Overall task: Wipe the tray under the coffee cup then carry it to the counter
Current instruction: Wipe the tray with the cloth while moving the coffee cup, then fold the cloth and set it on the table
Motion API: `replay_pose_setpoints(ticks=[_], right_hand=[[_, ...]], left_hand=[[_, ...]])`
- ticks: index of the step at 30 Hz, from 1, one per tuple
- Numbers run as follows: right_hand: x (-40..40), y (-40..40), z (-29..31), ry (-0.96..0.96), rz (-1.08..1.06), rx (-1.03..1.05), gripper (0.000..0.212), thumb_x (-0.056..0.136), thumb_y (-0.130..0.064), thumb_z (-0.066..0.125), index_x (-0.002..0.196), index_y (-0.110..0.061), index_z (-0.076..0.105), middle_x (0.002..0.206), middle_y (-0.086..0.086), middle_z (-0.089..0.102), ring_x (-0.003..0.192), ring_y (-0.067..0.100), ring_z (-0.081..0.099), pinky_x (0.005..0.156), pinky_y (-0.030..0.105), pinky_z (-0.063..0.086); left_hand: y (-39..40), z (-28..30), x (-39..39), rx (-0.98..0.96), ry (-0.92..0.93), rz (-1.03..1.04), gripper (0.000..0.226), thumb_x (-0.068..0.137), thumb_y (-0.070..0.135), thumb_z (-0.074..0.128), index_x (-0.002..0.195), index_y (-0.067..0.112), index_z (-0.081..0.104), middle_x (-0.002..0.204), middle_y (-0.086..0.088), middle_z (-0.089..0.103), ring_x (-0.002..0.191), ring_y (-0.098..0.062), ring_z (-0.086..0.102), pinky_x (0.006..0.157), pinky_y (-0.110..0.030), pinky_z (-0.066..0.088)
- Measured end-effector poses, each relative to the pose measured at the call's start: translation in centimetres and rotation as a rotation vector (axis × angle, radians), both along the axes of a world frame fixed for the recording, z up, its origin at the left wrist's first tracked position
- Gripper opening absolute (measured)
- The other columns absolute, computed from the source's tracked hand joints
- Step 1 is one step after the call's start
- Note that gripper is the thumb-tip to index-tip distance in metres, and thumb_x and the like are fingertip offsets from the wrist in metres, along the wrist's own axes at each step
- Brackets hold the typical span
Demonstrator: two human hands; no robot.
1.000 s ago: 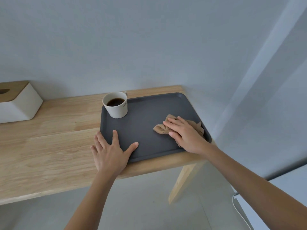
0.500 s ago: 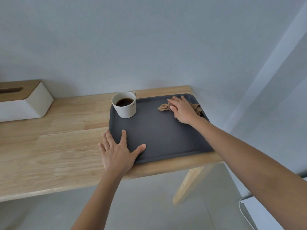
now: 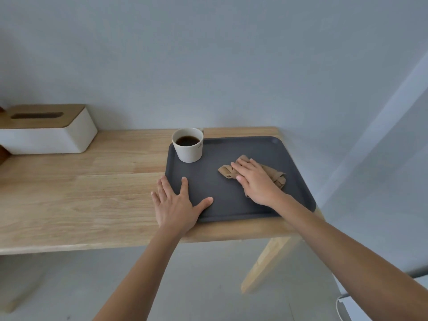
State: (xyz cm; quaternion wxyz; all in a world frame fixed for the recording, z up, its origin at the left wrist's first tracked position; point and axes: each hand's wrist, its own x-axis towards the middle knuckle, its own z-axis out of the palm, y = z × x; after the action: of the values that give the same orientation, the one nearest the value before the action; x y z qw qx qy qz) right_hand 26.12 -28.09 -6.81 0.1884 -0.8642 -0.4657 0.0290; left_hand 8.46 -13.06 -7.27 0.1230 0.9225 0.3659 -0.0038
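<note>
A dark grey tray (image 3: 231,206) lies at the right end of a wooden table (image 3: 81,195). In the tray's far left corner stands a white cup (image 3: 188,148) of black coffee. My right hand (image 3: 256,181) presses flat on a crumpled brown cloth (image 3: 274,174) in the middle right of the tray. My left hand (image 3: 177,206) rests with spread fingers over the tray's near left corner, partly on the table.
A white tissue box (image 3: 46,132) with a wooden lid sits at the far left of the table against the grey wall. The table's right edge and a slanted leg (image 3: 266,260) are just beyond the tray. A white object with a cable (image 3: 340,304) is on the floor at lower right.
My right hand slid the cloth from the tray's near right to its far edge, then back toward the middle. My left hand stayed on the near left corner.
</note>
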Motion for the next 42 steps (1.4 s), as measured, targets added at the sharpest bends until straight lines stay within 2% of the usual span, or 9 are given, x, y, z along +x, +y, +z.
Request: replay_pose_setpoints(ticks=[9,15,20,23,26,29,32,38,42], right_hand=[[-0.4,-1.9,3.9,0.197,-0.004,0.004,0.037,0.100,-0.016,0.040,0.135,-0.018,0.052,0.141,0.003,0.053,0.133,0.020,0.045,0.109,0.029,0.031],[2.8,-0.4,4.9,0.231,-0.054,-0.240,0.049,0.098,-0.030,0.044,0.145,-0.019,0.036,0.147,0.010,0.043,0.138,0.030,0.036,0.114,0.044,0.029],[3.1,-0.5,5.0,0.245,-0.036,-0.181,0.050,0.089,-0.032,0.061,0.136,-0.018,0.049,0.096,-0.001,0.061,0.095,0.017,0.057,0.086,0.033,0.042],[3.5,-0.7,5.9,0.281,0.000,-0.180,0.019,0.085,-0.027,0.067,0.103,-0.022,0.067,0.077,-0.007,0.054,0.071,0.008,0.049,0.070,0.028,0.038],[4.0,-1.3,7.4,0.377,-0.001,-0.128,0.004,0.085,-0.026,0.067,0.083,-0.024,0.064,0.083,-0.004,0.062,0.078,0.012,0.056,0.076,0.032,0.045],[3.9,-2.0,9.8,0.478,-0.022,-0.011,0.016,0.086,-0.024,0.060,0.071,-0.018,0.058,0.078,0.002,0.057,0.076,0.018,0.050,0.076,0.036,0.040],[3.2,-2.0,12.3,0.644,0.034,0.134,0.021,0.089,-0.016,0.056,0.069,-0.016,0.049,0.072,0.002,0.043,0.073,0.019,0.041,0.071,0.034,0.033],[0.9,0.9,15.9,0.712,0.210,0.268,0.021,0.091,-0.011,0.059,0.105,0.004,0.063,0.103,0.023,0.069,0.089,0.025,0.066,0.085,0.036,0.053],[-1.3,4.4,17.1,0.716,0.280,0.286,0.011,0.089,-0.009,0.062,0.091,-0.002,0.070,0.095,0.022,0.070,0.084,0.024,0.066,0.083,0.035,0.054]], left_hand=[[-0.6,1.6,0.4,0.071,0.020,-0.057,0.097,0.079,0.078,0.032,0.152,0.023,0.001,0.159,-0.018,-0.014,0.146,-0.035,-0.017,0.110,-0.065,-0.006],[-1.5,2.1,4.9,-0.182,-0.200,-0.324,0.059,0.095,0.045,0.043,0.148,0.025,0.026,0.156,0.003,0.029,0.148,-0.020,0.014,0.109,-0.066,-0.012],[-2.4,1.5,6.4,-0.222,-0.412,-0.287,0.037,0.094,0.031,0.052,0.131,0.026,0.052,0.114,0.007,0.063,0.119,-0.017,0.051,0.114,-0.063,-0.002],[-1.9,2.4,6.9,-0.303,-0.334,-0.277,0.037,0.090,0.030,0.059,0.126,0.024,0.057,0.102,0.006,0.065,0.107,-0.017,0.058,0.115,-0.055,0.019],[-0.9,3.8,6.8,-0.364,-0.310,-0.372,0.024,0.086,0.027,0.064,0.107,0.017,0.069,0.085,0.005,0.064,0.089,-0.017,0.061,0.088,-0.037,0.049],[0.1,5.4,6.0,-0.420,-0.362,-0.441,0.017,0.092,0.024,0.056,0.096,0.013,0.068,0.082,0.005,0.060,0.081,-0.013,0.055,0.070,-0.023,0.041],[0.9,7.2,4.6,-0.507,-0.490,-0.431,0.019,0.097,0.025,0.045,0.086,0.018,0.058,0.080,0.005,0.057,0.075,-0.010,0.050,0.068,-0.022,0.040],[5.2,12.3,0.9,-0.475,-0.708,-0.400,0.013,0.093,0.028,0.057,0.086,0.017,0.062,0.068,-0.004,0.060,0.063,-0.011,0.050,0.061,-0.023,0.038],[9.8,16.1,-3.0,-0.542,-0.676,-0.387,0.013,0.079,0.023,0.073,0.087,0.013,0.072,0.075,0.003,0.070,0.074,-0.009,0.062,0.072,-0.024,0.049]])
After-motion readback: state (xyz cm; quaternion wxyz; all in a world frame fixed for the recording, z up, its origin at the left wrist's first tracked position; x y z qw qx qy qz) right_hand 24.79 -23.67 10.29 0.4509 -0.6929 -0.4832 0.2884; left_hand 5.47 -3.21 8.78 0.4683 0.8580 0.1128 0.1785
